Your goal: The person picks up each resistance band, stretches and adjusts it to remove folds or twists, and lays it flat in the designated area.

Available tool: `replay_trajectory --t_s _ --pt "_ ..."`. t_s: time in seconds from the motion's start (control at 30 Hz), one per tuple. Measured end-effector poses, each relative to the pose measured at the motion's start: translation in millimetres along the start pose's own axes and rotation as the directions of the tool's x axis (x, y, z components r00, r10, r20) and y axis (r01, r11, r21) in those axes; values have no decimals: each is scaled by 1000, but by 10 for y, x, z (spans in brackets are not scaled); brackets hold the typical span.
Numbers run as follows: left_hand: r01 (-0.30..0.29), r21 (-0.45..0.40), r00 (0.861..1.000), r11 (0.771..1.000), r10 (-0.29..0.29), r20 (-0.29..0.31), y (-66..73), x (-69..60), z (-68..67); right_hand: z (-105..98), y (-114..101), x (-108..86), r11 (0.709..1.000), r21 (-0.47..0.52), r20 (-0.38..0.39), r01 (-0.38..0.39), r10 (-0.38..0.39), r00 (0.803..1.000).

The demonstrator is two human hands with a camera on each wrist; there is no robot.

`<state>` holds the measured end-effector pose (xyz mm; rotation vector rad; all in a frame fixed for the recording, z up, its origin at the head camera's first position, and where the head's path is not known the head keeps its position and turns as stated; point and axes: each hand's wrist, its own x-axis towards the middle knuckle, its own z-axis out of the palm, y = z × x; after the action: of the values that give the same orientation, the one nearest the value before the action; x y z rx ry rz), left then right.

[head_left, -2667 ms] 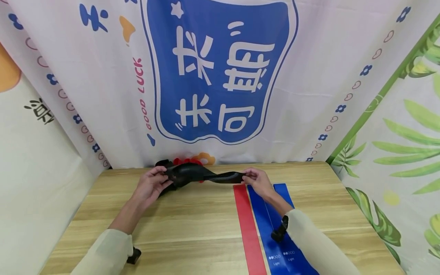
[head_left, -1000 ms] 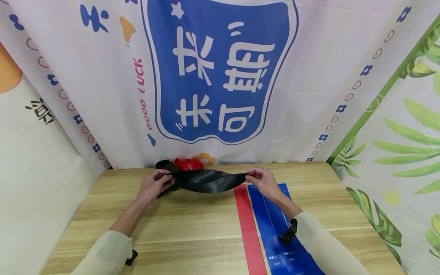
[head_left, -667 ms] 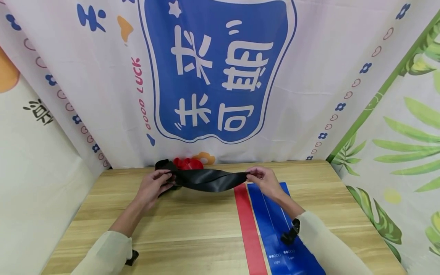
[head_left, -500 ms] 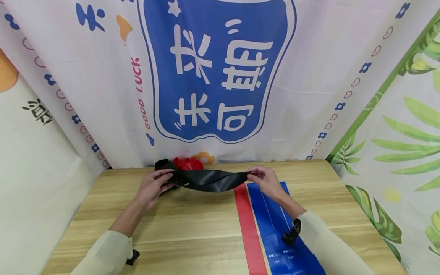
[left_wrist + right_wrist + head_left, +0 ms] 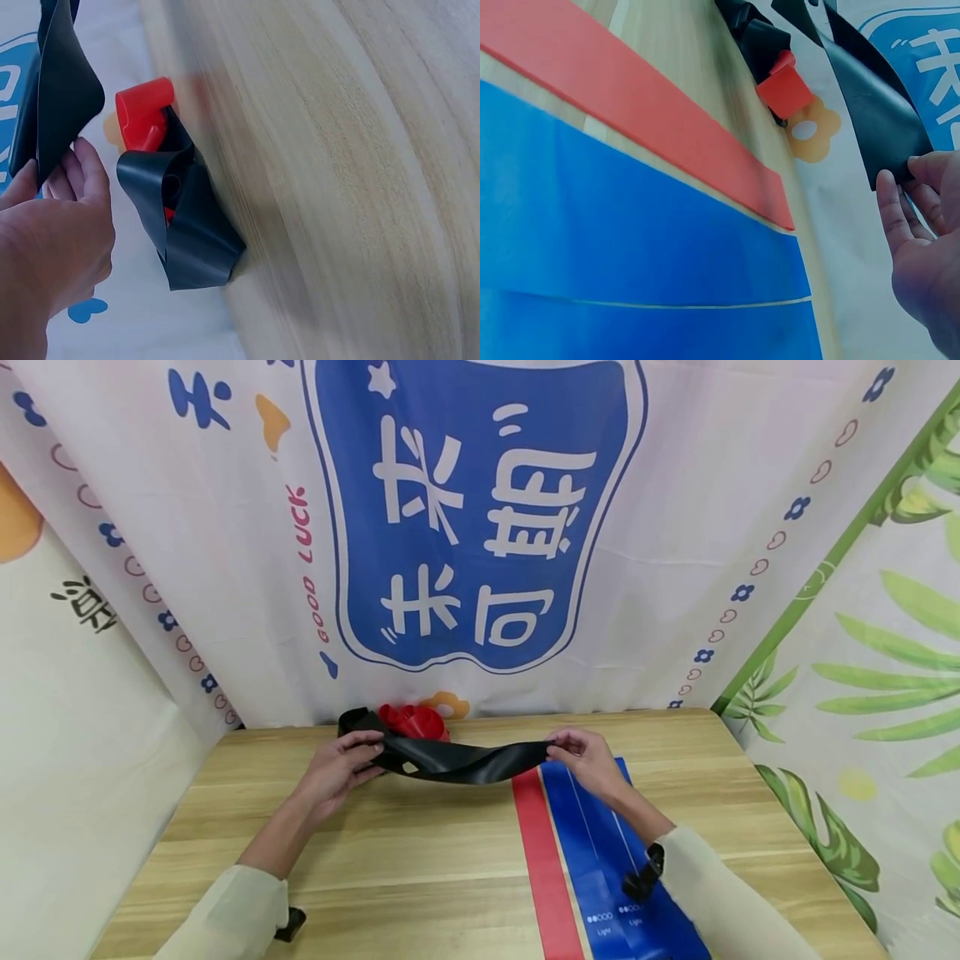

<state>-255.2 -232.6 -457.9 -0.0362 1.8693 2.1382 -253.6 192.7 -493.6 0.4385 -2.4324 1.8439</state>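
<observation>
A black resistance band (image 5: 487, 766) hangs stretched loosely between both hands above the back of the table, twisted along its length. My left hand (image 5: 336, 772) pinches its left part between thumb and fingers; in the left wrist view the band (image 5: 66, 97) rises from those fingertips. At the other end, my right hand (image 5: 592, 767) pinches the band's end, and the right wrist view shows the band (image 5: 877, 112) running up from thumb and fingers. Behind the left hand lies a crumpled black band (image 5: 199, 240) with a curled red band (image 5: 142, 112) beside it.
Flat on the right of the wooden table (image 5: 390, 877) lie a red band (image 5: 547, 868) and blue bands (image 5: 592, 852) marked "Light", side by side. The right forearm passes over the blue ones. A printed curtain (image 5: 645, 610) hangs right behind the table's back edge.
Both hands have drifted slightly to the right with the black band between them. Its twist has shifted, and more of the red curled band shows behind it.
</observation>
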Motion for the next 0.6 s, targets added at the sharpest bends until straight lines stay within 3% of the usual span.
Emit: replay_trajectory --t_s 0.17,0.33,0.6 --pt "5 -3 999 1000 -5 34 -21 -16 -13 -26 38 -16 999 25 -13 -23 23 1000" --pt "9 -16 999 1000 -8 53 -18 -20 -33 -54 68 -33 999 -12 -20 -29 29 999" --pt "-11 -84 998 996 16 66 19 -23 -50 -79 90 -37 998 -34 -11 -44 44 999"
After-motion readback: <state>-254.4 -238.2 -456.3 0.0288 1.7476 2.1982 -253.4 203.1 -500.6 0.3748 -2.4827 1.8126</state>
